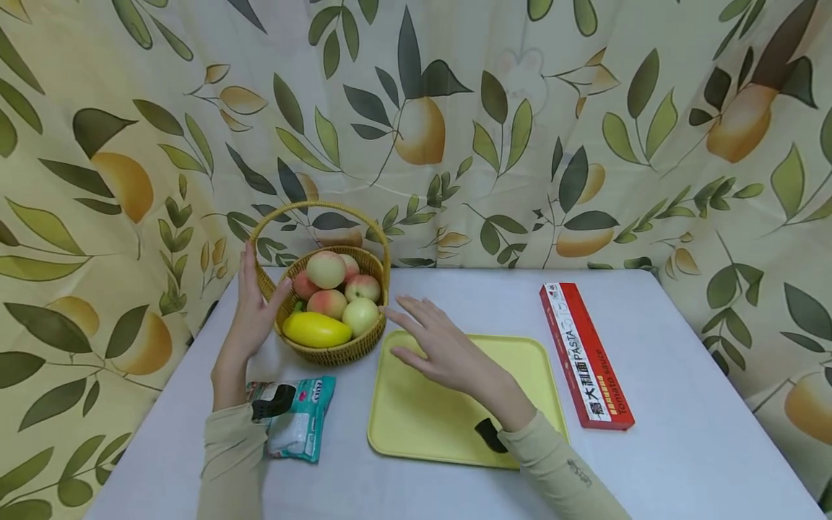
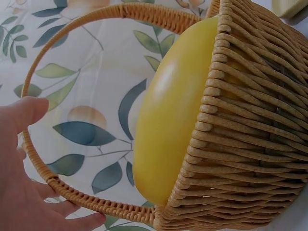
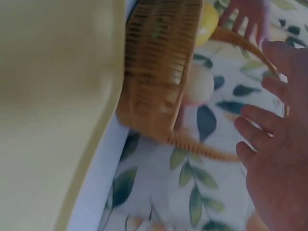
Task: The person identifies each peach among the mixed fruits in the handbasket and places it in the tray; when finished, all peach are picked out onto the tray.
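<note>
A wicker basket (image 1: pixel 341 354) with a tall arched handle (image 1: pixel 312 204) stands at the back left of the table. In it lie several peaches (image 1: pixel 327 303), a pale green round fruit (image 1: pixel 360 316) and a long yellow fruit (image 1: pixel 317 330). My left hand (image 1: pixel 252 314) is raised at the basket's left side, fingers extended, close to the handle; contact is unclear. In the left wrist view, that hand (image 2: pixel 29 178) has its thumb and fingers spread beside the handle. My right hand (image 1: pixel 448 350) reaches over the tray towards the basket's right side, fingers spread and holding nothing.
A yellow tray (image 1: pixel 416 433) lies to the right of the basket, under my right arm. Further right is a red pasta box (image 1: pixel 588 354). A teal-and-white packet (image 1: pixel 305 426) lies in front of the basket, partly behind my left wrist. A patterned curtain (image 1: pixel 416 130) hangs behind.
</note>
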The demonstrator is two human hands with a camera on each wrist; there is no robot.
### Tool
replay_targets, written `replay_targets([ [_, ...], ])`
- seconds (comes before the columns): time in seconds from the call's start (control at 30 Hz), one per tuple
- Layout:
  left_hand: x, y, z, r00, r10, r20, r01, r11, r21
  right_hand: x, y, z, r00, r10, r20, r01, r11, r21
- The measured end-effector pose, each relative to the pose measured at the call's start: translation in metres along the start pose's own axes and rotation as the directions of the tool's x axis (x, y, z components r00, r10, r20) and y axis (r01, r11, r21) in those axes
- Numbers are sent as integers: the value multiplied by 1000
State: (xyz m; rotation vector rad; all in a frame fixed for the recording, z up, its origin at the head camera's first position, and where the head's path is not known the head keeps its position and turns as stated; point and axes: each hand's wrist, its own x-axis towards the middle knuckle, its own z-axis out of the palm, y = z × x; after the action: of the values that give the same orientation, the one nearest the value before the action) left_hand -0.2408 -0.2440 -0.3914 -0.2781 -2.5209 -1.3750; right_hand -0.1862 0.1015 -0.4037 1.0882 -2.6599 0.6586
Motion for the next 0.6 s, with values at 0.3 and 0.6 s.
replay_targets([
  [0.3,-3,-1,-5,1000,-2,-21,3,1000,13,100,-19,38,983,-94,160,90,995,32],
  [0.6,-1,0,3,1000,6,-21,-5,1000,30,165,-6,53,998,-65,10,65,998,18],
])
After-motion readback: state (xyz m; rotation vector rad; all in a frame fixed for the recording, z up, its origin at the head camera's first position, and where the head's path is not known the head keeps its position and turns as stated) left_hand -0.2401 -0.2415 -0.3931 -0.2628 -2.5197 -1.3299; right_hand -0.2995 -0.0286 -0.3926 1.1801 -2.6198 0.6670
